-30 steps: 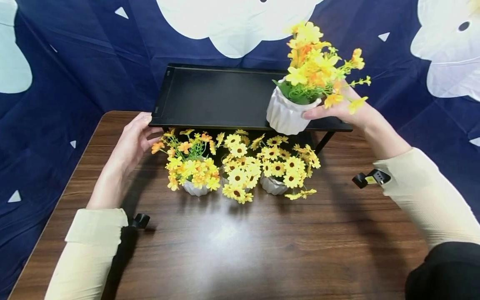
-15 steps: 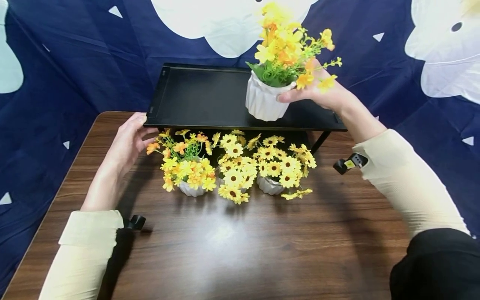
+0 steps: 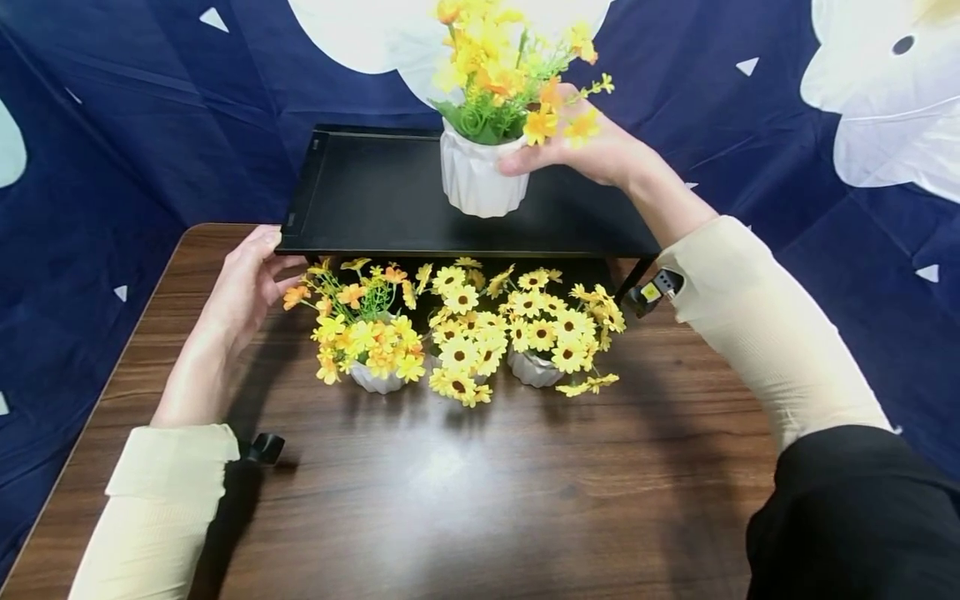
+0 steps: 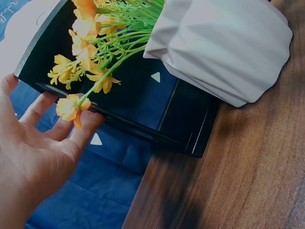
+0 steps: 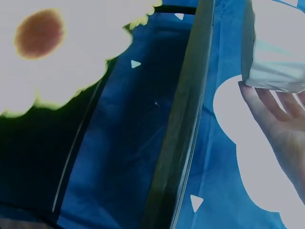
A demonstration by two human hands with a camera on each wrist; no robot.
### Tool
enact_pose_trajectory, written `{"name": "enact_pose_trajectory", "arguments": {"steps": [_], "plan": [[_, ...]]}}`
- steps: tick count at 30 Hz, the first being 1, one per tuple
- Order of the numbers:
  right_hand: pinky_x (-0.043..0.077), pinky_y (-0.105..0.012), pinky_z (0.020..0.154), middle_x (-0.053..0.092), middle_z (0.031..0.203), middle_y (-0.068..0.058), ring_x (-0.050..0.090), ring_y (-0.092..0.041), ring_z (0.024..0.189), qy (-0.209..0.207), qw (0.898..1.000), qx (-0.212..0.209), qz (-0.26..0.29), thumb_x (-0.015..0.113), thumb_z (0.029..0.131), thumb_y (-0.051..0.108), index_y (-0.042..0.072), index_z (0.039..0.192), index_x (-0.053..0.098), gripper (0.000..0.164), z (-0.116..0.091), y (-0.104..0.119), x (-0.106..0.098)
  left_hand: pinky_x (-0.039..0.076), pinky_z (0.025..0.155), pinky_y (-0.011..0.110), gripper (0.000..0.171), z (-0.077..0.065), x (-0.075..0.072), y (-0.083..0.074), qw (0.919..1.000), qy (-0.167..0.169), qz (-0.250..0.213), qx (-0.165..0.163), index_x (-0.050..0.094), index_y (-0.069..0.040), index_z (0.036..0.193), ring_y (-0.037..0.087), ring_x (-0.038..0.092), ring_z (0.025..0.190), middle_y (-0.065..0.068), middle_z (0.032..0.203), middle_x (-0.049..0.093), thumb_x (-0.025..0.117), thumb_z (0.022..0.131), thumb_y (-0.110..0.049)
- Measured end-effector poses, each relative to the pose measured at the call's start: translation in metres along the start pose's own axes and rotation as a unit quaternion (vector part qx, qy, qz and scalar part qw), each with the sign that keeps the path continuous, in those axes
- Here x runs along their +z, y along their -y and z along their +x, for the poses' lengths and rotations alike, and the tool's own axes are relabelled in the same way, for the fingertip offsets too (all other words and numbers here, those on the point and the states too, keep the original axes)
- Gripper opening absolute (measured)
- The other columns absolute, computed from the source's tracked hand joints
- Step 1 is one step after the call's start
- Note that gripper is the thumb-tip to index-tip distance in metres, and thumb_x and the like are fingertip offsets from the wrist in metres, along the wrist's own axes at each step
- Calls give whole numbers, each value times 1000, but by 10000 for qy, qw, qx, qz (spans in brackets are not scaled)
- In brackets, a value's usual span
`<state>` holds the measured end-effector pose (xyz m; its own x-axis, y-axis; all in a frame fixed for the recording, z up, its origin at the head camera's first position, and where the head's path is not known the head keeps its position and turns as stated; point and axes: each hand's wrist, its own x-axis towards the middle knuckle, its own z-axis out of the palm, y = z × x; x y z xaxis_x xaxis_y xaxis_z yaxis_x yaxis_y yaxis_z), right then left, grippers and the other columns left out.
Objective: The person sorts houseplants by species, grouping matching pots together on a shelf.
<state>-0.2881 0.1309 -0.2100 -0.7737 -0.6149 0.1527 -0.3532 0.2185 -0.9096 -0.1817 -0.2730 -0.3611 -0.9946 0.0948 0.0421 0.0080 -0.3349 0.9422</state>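
My right hand [image 3: 570, 146] grips a white fluted flowerpot [image 3: 482, 179] with yellow and orange artificial flowers [image 3: 491, 75]. It holds the pot over the black two-tier shelf [image 3: 375, 192], with the thumb on the pot's near side. In the right wrist view the fingers of this hand [image 5: 286, 121] lie against the white pot [image 5: 279, 47]. On the left, my left hand [image 3: 247, 279] holds the shelf's front corner. The left wrist view has its fingertips on the black side frame [image 4: 133, 125], beside an orange flower [image 4: 70, 109].
In front of the shelf stand three more white pots: yellow-orange flowers [image 3: 375, 337] at left, yellow daisies [image 3: 461, 354] in the middle and daisies [image 3: 566, 333] at right. They stand on a brown wooden table [image 3: 450, 500]. A blue patterned cloth [image 3: 150, 108] hangs behind.
My right hand has carried the flowerpot leftward and slightly up, from the shelf's right side to over its middle. My left hand stays on the shelf corner.
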Motion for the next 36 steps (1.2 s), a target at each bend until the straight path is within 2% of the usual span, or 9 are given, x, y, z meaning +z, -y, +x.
{"name": "enact_pose_trajectory", "arguments": {"steps": [4,7,14,21,26,31,36], "plan": [[46,-32,106,61,126,-2,54,-21,114,79,9999,78,92,85,74,4,10,136,56,69,9,2,5,59,81,21,14,-1,1,0,10000,11,-22,-11,64,-14,112,10,69,96,-6,107,71,58,105,-25],[44,-34,110,64,124,-3,53,-23,117,132,9996,-18,248,84,73,1,8,134,59,67,14,2,8,59,81,21,14,0,2,1,10000,11,-44,-5,65,-14,111,10,69,96,-6,106,71,59,104,-25],[44,-32,112,69,123,-1,56,-20,118,237,9984,-153,482,84,72,-1,8,130,63,63,23,0,17,59,81,21,12,1,4,2,9999,10,-120,1,65,-15,110,10,70,95,-6,105,73,56,106,-22],[49,-33,105,72,114,-3,63,-25,100,334,9986,-28,400,88,73,5,9,127,65,59,30,-7,29,60,81,22,13,0,4,2,9999,19,-142,16,66,-15,110,10,70,95,-5,105,73,56,106,-21],[49,-36,103,70,110,-6,61,-27,100,450,9984,6,330,87,75,6,8,123,65,53,38,-10,39,60,80,22,13,-2,2,1,9998,9,-160,70,66,-15,110,10,70,94,-6,105,73,56,106,-22],[47,-34,106,63,121,-5,59,-25,105,438,9980,252,368,87,76,8,11,129,61,59,41,-11,44,59,81,21,13,-2,1,1,9999,51,-102,69,65,-15,111,10,69,96,-6,106,73,56,106,-23],[47,-34,108,68,122,-5,62,-25,105,523,9976,54,441,87,75,7,8,132,62,62,44,-14,48,59,82,22,13,0,3,3,9999,50,-99,37,65,-15,111,10,69,97,-6,106,73,57,106,-24]]}}
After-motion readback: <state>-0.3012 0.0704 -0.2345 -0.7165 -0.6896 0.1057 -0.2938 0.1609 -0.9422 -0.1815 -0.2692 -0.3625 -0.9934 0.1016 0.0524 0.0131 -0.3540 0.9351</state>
